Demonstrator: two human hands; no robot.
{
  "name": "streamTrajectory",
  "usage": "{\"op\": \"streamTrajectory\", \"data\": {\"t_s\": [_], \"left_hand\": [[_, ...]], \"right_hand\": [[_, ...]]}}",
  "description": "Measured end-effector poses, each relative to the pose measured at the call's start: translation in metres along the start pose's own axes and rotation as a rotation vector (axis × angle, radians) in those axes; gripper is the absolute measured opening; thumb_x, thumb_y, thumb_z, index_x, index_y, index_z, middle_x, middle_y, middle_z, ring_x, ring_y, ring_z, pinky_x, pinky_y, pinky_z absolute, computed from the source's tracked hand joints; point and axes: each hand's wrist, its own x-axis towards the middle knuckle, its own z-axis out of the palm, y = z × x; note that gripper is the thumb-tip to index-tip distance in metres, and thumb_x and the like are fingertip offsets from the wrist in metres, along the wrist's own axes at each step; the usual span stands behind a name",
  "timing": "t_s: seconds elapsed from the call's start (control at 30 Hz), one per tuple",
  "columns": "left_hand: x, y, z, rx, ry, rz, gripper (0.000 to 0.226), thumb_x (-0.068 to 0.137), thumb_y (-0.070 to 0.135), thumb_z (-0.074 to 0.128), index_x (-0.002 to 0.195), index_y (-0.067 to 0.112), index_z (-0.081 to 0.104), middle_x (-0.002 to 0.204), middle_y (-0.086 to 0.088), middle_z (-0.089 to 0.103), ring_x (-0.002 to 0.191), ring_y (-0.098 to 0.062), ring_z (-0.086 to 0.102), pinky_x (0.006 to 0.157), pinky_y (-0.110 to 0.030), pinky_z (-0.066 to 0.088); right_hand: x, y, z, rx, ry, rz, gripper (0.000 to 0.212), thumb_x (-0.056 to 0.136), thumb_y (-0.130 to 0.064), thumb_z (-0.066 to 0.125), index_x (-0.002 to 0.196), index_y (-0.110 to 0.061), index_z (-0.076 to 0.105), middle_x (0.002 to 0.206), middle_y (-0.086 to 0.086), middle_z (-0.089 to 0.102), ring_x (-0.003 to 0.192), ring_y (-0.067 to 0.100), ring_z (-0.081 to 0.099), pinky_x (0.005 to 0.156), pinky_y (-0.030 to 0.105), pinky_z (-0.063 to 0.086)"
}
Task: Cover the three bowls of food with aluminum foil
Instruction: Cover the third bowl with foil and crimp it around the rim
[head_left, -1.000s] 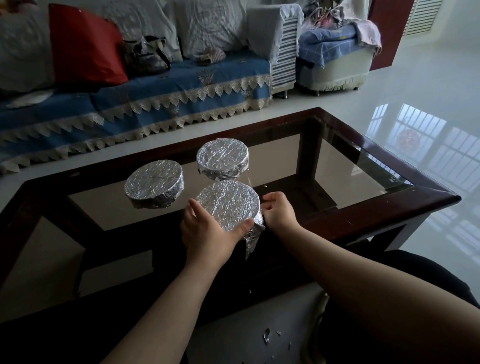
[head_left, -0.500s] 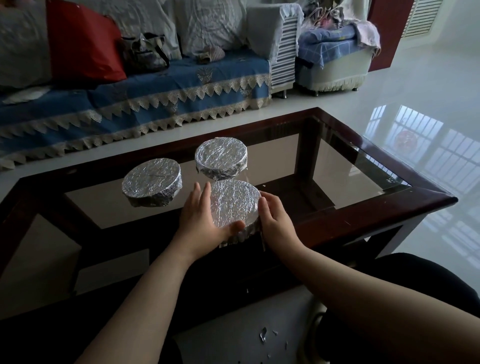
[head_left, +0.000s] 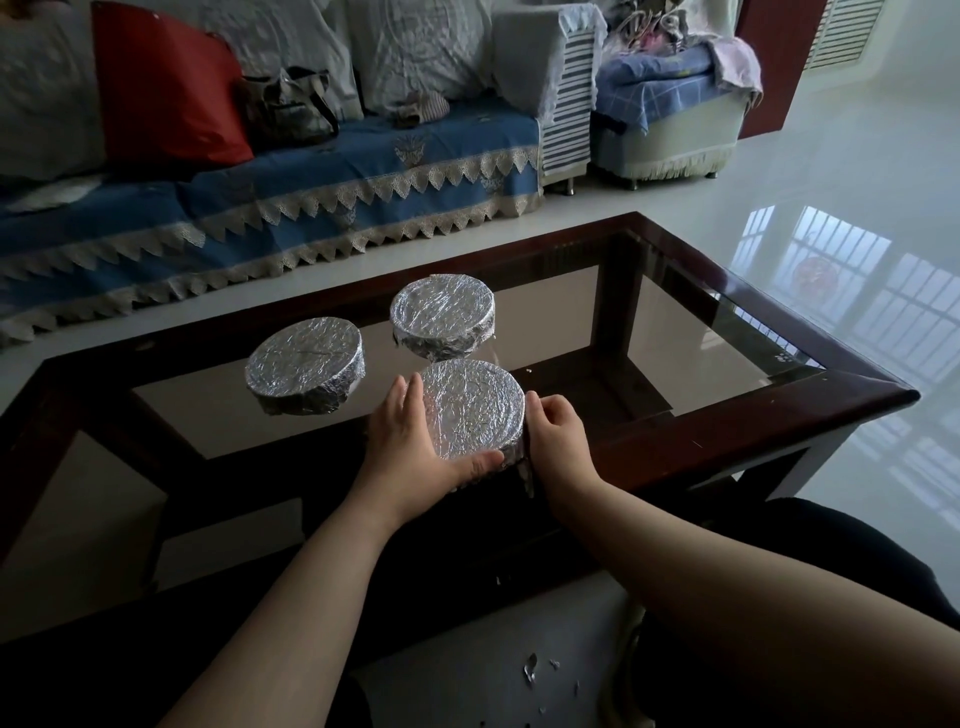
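Three foil-wrapped bowls sit on the glass desk (head_left: 727, 322), and the near bowl (head_left: 472, 408) is at its near edge, cupped on both sides. The left hand (head_left: 415, 447) wraps its left wall, thumb under the near rim; the right hand (head_left: 558, 441) curls against the right wall, pressing foil down. Likely weighty with food; the foil is thin, crinkly and tears easily, so grip the walls, not the top. No writing is readable.
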Motion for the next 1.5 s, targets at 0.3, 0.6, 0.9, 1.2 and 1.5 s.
{"op": "streamTrajectory", "data": {"t_s": [0.3,0.6,0.9,1.2,1.5], "left_hand": [[-0.001,0.002,0.001,0.005,0.010,-0.028,0.128,0.060,0.071,0.069,0.152,0.017,-0.001,0.159,-0.007,-0.004,0.146,-0.024,-0.004,0.117,-0.038,0.004],[-0.004,0.007,0.004,-0.036,0.044,-0.092,0.134,0.055,0.074,0.068,0.152,0.017,-0.004,0.160,-0.009,-0.007,0.146,-0.026,-0.006,0.118,-0.041,0.004],[-0.013,0.013,-0.003,-0.087,0.129,-0.117,0.155,0.030,0.105,0.016,0.152,0.013,-0.004,0.159,-0.015,-0.012,0.146,-0.032,-0.007,0.117,-0.042,0.000],[-0.004,0.013,-0.001,0.025,-0.013,0.035,0.140,0.047,0.087,0.053,0.152,0.017,-0.007,0.160,-0.009,-0.006,0.147,-0.020,-0.008,0.118,-0.038,-0.002],[-0.003,0.012,0.007,0.073,0.050,-0.001,0.130,0.057,0.076,0.067,0.152,0.016,0.002,0.160,-0.010,0.002,0.146,-0.024,-0.002,0.119,-0.040,0.004]], "right_hand": [[0.015,-0.002,0.003,0.132,0.013,0.173,0.014,0.091,-0.024,0.063,0.095,-0.010,0.065,0.092,0.010,0.071,0.088,0.026,0.069,0.084,0.045,0.057],[0.033,-0.005,0.004,-0.020,-0.013,0.078,0.024,0.087,-0.005,0.066,0.109,-0.003,0.056,0.080,-0.002,0.064,0.071,0.007,0.061,0.066,0.016,0.051],[0.013,-0.022,-0.014,-0.051,0.019,-0.079,0.022,0.098,-0.031,0.044,0.090,-0.022,0.061,0.096,-0.001,0.069,0.095,0.017,0.066,0.088,0.040,0.053],[-0.004,-0.001,-0.011,-0.165,-0.028,-0.228,0.029,0.098,-0.036,0.045,0.110,-0.021,0.067,0.106,0.003,0.065,0.107,0.012,0.057,0.095,0.030,0.045],[-0.002,-0.002,-0.006,0.133,0.010,0.020,0.020,0.095,-0.026,0.055,0.088,-0.014,0.070,0.086,0.004,0.072,0.083,0.017,0.067,0.077,0.031,0.056]]}}
